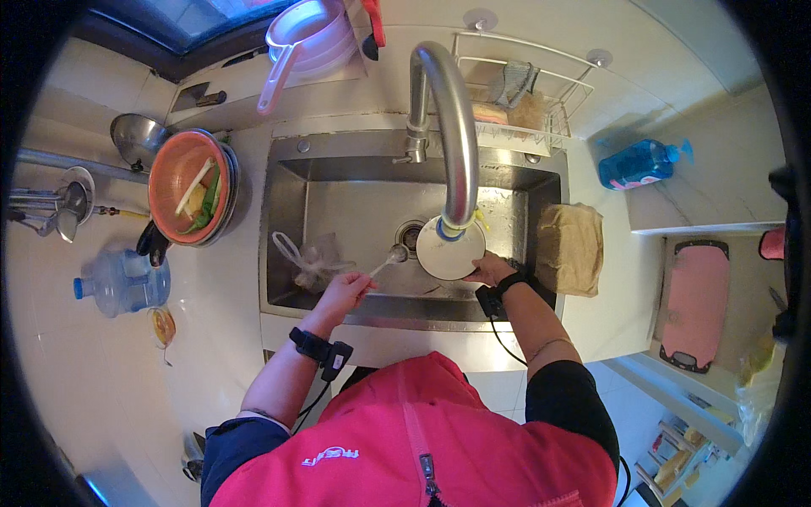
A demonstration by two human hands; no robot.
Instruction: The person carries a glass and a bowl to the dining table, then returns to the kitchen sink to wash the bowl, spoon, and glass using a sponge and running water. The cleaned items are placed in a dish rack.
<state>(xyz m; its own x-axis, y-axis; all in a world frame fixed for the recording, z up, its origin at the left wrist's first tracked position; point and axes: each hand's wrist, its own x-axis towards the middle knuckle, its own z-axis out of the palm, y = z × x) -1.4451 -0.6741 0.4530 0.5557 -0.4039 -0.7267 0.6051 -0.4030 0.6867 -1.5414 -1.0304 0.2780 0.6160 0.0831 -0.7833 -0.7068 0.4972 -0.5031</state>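
Over the left half of the stainless steel sink, my left hand is closed on the handle of a metal spoon, its bowl towards the drain. My right hand grips the lower right rim of a white dish with a dark edge. The curved faucet ends directly above the dish and hides part of it. Something small and yellow shows beside the faucet's tip. A translucent plastic bag lies in the sink left of my left hand.
Stacked bowls topped by an orange basin with vegetables stand left of the sink. A tan cloth lies over the right edge. Behind are a wire rack and a blue soap bottle. A pink cutting board is at far right.
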